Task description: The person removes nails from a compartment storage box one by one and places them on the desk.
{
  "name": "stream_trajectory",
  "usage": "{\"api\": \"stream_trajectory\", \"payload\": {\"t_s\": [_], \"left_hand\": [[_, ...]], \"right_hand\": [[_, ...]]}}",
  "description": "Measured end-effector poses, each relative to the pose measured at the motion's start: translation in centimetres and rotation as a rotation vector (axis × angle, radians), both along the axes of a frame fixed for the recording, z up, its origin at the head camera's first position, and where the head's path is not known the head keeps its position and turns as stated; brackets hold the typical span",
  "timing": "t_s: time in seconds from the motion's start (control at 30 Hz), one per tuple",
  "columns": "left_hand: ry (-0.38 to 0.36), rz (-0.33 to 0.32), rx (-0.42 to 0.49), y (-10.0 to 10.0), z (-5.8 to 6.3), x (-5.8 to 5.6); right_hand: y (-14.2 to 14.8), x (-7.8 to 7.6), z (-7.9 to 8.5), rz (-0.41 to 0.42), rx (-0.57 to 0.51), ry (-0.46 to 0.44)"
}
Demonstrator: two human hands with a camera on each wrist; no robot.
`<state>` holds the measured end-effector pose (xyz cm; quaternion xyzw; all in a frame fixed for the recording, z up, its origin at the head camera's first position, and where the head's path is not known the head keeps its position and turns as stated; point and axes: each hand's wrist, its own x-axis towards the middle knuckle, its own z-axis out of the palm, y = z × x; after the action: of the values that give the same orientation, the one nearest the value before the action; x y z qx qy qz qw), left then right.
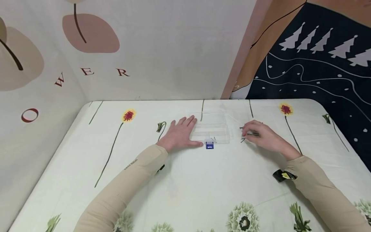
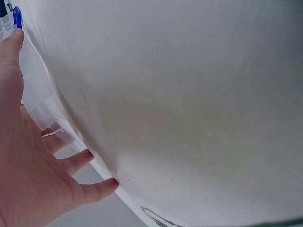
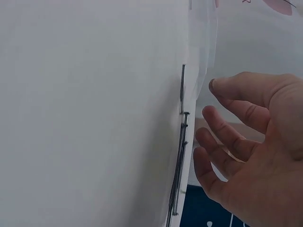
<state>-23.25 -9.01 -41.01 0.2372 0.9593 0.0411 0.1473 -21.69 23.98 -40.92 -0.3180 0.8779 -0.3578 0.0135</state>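
Note:
A clear plastic box (image 1: 223, 138) with low dividers lies on the table, its blue latch (image 1: 209, 145) facing the near side. A few small dark pieces sit near that latch, too small to make out. My left hand (image 1: 181, 134) rests at the box's left side, fingers spread and thumb reaching toward the latch; the left wrist view shows the thumb touching the box beside the blue latch (image 2: 17, 17). Several dark nails (image 3: 179, 163) lie on the cloth right of the box. Just over them hovers my right hand (image 1: 262, 137), its fingers loosely bent and apart, with nothing visible between them.
A white cloth (image 1: 203, 183) printed with flowers covers the table. Behind stands a pale fabric wall (image 1: 174, 64) with printed letters. Dark fabric with white trees (image 1: 307, 71) hangs at the right.

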Motion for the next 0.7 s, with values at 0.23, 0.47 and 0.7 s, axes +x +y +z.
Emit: {"api": "stream_trajectory", "payload": {"t_s": [0.23,0.47,0.7], "left_hand": [[0.002,0.003,-0.002,0.0,-0.2,-0.1],[0.002,0.0,0.0,0.0,-0.2,-0.1],[0.003,0.003,-0.004,0.0,-0.1,0.0]], "right_hand": [[-1.5,0.1,0.5,-0.02,0.006,-0.117],[-3.1,0.2,0.4,-0.035,0.054,-0.117],[-4.5,0.2,0.0,0.018,0.074,-0.052]]}}
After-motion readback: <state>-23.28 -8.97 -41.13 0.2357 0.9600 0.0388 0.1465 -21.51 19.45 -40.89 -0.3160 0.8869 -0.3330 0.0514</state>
